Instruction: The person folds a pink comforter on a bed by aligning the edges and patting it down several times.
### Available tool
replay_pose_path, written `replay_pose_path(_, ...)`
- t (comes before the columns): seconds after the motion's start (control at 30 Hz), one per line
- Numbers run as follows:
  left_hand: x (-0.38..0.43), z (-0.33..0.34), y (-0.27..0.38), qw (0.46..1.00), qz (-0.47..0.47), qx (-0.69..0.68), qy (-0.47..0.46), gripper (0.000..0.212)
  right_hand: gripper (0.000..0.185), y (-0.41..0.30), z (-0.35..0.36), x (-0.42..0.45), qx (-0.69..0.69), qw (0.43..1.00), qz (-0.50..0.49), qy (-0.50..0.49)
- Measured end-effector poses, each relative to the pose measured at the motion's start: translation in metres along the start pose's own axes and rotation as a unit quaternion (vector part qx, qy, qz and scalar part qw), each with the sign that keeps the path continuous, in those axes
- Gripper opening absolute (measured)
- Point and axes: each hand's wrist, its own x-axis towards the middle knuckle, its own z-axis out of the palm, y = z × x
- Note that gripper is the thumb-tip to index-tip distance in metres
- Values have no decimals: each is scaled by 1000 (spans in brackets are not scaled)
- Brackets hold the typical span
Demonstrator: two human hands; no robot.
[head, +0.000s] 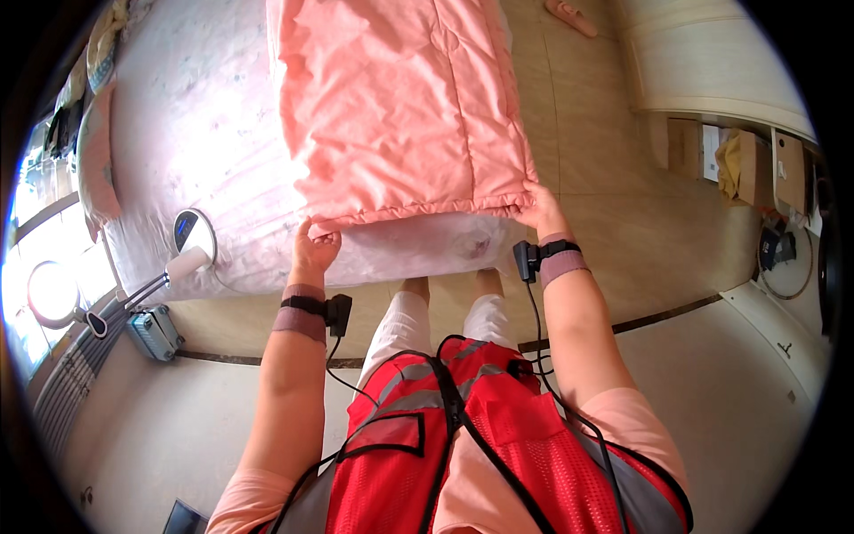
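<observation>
A pink quilt (393,113), folded to a long strip, lies along the right side of the bed and reaches towards me. My left hand (316,250) pinches its near left corner. At the near right corner my right hand (542,208) grips the edge, with the thumb on top. The gathered near hem stretches between both hands, just over the bed's end. Below it shows the pale floral bed sheet (193,113), which covers the mattress. Most of my right fingers are hidden under the quilt.
A white lamp with a round base (195,237) rests on the bed's near left corner. A light blue suitcase (155,332) stands by the radiator (80,380). Open shelving with cardboard boxes (754,167) is at the right. A pink slipper (572,17) lies on the tiled floor (600,133).
</observation>
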Motion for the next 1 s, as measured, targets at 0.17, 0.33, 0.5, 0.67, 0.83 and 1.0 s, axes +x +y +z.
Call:
replay_pose_path(0.17,-9,61,17,997,-31,-67,-37,37,36,-24,-11,-9,12,989,-4,-150)
replay_pose_path(0.33,-24,106,18,991,66,-105,-39,22,32,-48,3,-31,67,989,-40,-128)
replay_pose_path(0.5,-14,61,19,982,167,89,5,9,34,-41,-6,-41,-28,983,-105,-145)
replay_pose_path(0.67,-8,17,9,988,127,56,63,5,30,-11,-34,-30,-88,986,-67,-127)
replay_pose_path(0.83,-22,15,22,985,162,45,-41,8,30,-16,-37,-44,-49,967,-101,-231)
replay_pose_path(1.0,-11,-25,5,986,146,54,58,12,25,30,-69,-4,-131,988,-83,11)
